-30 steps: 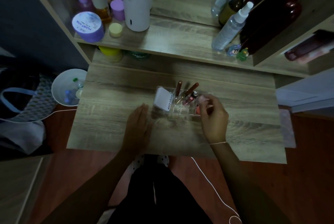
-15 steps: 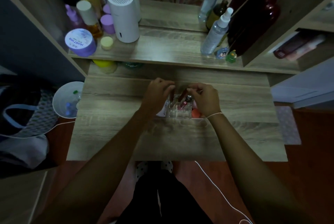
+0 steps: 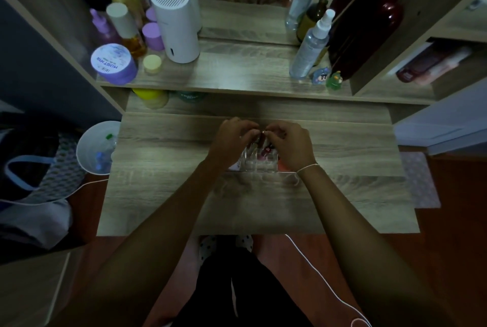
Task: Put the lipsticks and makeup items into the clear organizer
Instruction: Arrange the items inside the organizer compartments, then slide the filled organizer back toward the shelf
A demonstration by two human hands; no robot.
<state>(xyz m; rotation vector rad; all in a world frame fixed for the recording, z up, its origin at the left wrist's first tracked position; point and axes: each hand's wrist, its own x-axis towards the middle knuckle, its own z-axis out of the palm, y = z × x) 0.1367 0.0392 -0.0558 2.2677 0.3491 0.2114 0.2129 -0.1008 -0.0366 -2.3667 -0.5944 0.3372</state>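
The clear organizer (image 3: pixel 259 164) stands on the wooden tabletop (image 3: pixel 163 168), mostly covered by both hands. A pink-red makeup item (image 3: pixel 266 152) shows inside it between the hands. My left hand (image 3: pixel 232 139) curls over the organizer's left side, and my right hand (image 3: pixel 290 144) curls over its right side. Their fingertips meet above the organizer around the top of a dark reddish lipstick (image 3: pixel 262 137). Which fingers pinch it is hard to tell in the dim light. An orange-red item (image 3: pixel 281 166) peeks out under my right wrist.
A shelf behind holds a white cylinder device (image 3: pixel 175 23), a purple jar (image 3: pixel 113 63), bottles and a spray bottle (image 3: pixel 311 44). A white bin (image 3: pixel 97 147) stands left of the table, with a bag (image 3: pixel 31 163) beside it. A white cord (image 3: pixel 316 274) trails near my right arm.
Both hands have moved forward from the near side of the organizer and closed over its top. The standing lipsticks seen earlier are now hidden by the fingers.
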